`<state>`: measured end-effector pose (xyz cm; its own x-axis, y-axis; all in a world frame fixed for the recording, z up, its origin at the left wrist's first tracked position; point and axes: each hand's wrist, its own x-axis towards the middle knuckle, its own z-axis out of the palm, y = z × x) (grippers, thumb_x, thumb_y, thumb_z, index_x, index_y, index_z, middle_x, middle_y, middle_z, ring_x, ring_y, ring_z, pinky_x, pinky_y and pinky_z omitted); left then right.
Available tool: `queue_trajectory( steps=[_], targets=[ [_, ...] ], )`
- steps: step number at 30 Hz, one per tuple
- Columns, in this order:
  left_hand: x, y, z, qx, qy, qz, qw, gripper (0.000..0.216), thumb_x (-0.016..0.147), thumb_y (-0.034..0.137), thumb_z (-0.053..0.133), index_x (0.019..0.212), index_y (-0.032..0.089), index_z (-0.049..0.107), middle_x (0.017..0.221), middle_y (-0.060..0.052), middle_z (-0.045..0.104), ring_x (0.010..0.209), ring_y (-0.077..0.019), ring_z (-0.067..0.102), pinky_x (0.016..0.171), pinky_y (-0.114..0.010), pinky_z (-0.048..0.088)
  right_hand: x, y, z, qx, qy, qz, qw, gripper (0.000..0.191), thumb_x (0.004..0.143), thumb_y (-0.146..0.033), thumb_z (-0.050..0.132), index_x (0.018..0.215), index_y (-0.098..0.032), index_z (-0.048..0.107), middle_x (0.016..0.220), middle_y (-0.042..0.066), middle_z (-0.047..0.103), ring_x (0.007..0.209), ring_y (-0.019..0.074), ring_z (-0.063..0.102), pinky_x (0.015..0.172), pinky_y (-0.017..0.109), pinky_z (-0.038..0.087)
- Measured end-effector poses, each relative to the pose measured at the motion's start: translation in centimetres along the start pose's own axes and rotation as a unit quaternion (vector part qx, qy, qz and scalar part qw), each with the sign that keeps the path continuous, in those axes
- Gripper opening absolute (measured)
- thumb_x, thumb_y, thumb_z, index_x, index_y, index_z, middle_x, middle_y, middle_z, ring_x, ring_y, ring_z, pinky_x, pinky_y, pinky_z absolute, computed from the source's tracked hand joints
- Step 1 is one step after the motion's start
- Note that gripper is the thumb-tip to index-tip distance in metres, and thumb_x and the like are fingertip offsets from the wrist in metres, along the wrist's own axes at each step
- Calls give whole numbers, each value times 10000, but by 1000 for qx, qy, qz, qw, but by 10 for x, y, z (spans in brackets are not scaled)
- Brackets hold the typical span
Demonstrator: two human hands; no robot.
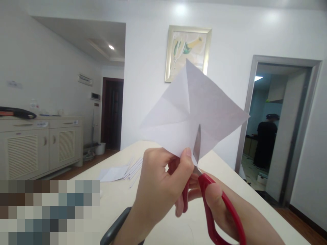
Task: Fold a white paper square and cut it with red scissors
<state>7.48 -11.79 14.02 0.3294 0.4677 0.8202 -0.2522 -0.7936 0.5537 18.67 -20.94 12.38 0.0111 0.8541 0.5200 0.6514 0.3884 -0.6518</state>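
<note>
A creased square of white paper is held up in front of me with one corner pointing upward. My left hand pinches its lower corner between thumb and fingers. My right hand grips red-handled scissors, with the thumb at one handle loop. One blade shows in front of the paper, pointing up from the bottom corner toward the middle; the other blade is hidden behind the sheet. Part of the right hand's fingers is hidden behind the left hand and the handles.
Below is a cream table with stacked white papers at its left. A cabinet stands left against the wall. A framed picture hangs ahead. Beyond the doorway at right stands a person in dark clothes.
</note>
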Motion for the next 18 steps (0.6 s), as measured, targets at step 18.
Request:
queue_trajectory(
  steps=[18],
  targets=[
    [-3,1,-2,-28,-39,-44,998,615,922,257,443,313,209,368,234,34,445,230,-87,476,346,-179,423,0,8,-3,39,-53,19,998,674,899,-722,191,896,-237,659,880,49,671,732,181,630,626,272,519]
  ],
)
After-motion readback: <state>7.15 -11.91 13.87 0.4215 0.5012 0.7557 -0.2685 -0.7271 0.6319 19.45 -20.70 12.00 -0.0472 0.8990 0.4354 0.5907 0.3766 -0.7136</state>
